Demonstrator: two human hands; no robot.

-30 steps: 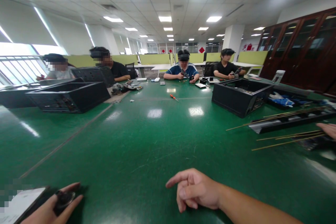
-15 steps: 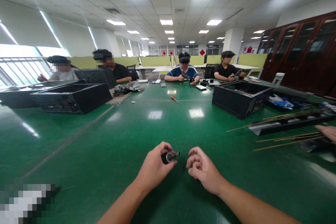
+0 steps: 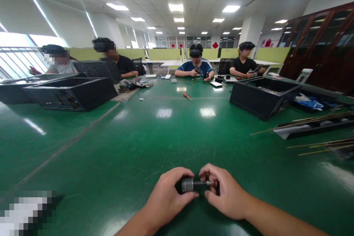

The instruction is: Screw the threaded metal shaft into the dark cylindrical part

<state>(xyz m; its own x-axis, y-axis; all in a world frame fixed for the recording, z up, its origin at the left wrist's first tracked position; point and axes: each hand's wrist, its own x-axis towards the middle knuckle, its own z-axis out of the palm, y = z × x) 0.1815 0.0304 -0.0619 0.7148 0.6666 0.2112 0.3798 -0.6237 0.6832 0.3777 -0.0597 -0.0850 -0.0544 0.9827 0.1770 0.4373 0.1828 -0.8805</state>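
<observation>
In my left hand point(image 3: 170, 193) is a small dark grey cylindrical part point(image 3: 188, 184) with a thin ribbed shaft, which may be a small motor. Thumb and fingers curve round its body, and the shaft points right. My right hand point(image 3: 225, 191) is bent around the shaft's tip, thumb and forefinger apart; whether its inner fingers touch the tip I cannot tell. Both hands are low over the green table point(image 3: 155, 143).
An orange screwdriver point(image 3: 187, 96) lies farther up the table. Black computer cases stand at left point(image 3: 73, 94) and right point(image 3: 262, 96). Thin brass-coloured rods point(image 3: 318, 143) lie at the right. Several people sit across the table, one in a blue shirt point(image 3: 195, 67).
Both hands have come closer together and appear lower in the view. The part's shaft now points right and reaches in among the right hand's fingers. Another person's hand at the right edge is gone.
</observation>
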